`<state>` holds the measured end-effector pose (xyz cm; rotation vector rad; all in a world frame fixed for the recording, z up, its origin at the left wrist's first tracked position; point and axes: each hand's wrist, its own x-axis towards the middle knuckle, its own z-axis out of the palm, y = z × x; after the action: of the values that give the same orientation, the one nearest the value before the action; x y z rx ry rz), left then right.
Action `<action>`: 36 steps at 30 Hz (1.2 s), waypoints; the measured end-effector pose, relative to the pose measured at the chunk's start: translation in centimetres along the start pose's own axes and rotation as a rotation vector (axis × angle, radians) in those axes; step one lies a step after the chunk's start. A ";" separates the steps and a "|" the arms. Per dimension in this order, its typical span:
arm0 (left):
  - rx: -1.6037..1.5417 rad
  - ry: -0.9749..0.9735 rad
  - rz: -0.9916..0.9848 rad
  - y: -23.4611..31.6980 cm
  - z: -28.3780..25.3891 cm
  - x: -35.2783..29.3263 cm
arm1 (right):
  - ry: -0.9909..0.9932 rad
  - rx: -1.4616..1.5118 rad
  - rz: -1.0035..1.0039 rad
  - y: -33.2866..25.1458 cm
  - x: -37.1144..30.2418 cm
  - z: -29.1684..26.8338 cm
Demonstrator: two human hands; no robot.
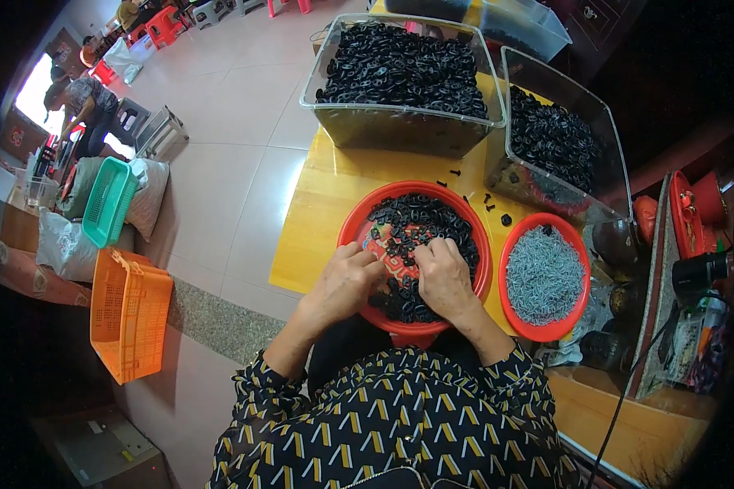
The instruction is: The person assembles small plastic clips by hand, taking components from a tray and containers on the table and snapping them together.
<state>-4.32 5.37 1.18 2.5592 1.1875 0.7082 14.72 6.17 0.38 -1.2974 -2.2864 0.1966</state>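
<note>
In front of me a round red tray holds many small black plastic parts, and its patterned bottom shows in the middle. Over the tray's left side is my left hand, its fingers curled together; what they hold, if anything, is hidden. My right hand is above the heap near the middle, fingers bent down and pinched by the black parts. Whatever sits between those fingertips is too small to name. To the right, a smaller red basin is full of silvery screws.
Two clear bins, one larger and one to its right, hold more black parts on the yellow table. Loose black pieces lie between bins and tray. Left on the floor are an orange crate and a green basket. A person bends far left.
</note>
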 end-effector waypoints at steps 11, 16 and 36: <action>0.135 -0.164 -0.006 0.5 0.8 0.9 | 0.049 0.770 0.493 -0.7 -2.1 -1.5; 0.101 -0.110 -0.048 0.8 0.9 0.5 | -0.132 1.362 0.820 0.1 -2.7 -2.4; -1.757 0.266 -0.567 4.4 3.0 -0.2 | -0.043 1.342 0.753 -2.5 -4.1 -3.5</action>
<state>-0.07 2.36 0.32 0.6706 0.6256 1.1454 16.28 1.01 2.87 -1.1868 -1.0038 1.6372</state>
